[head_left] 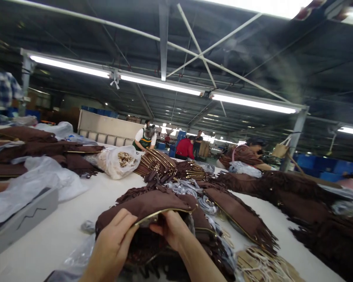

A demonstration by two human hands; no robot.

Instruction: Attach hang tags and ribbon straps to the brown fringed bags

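- Brown bag (147, 201) sits front and centre at the white table (111, 192), mouth gaping toward us; can't tell whether its base rests on the table or is lifted.
- Our left hand (114, 239) pinches the rim by the gold zipper (153, 214).
- Our right hand (173, 231) reaches into the mouth, fingers bent; can't tell if they grip anything.
- Handling, our guess: light, soft, floppy, not fragile; suede-like, so little slip. Fringe probably snags.
- Best hold: zipper edge, one hand each side of the mouth; we'd avoid lifting by the fringe.
- Hidden: right fingertips, bag contents (interior too dark). Lower bag is blocked by our forearms and murky.
- Cut off: grey bin (26, 219) at left edge, cardboard tags (264, 266) at bottom.
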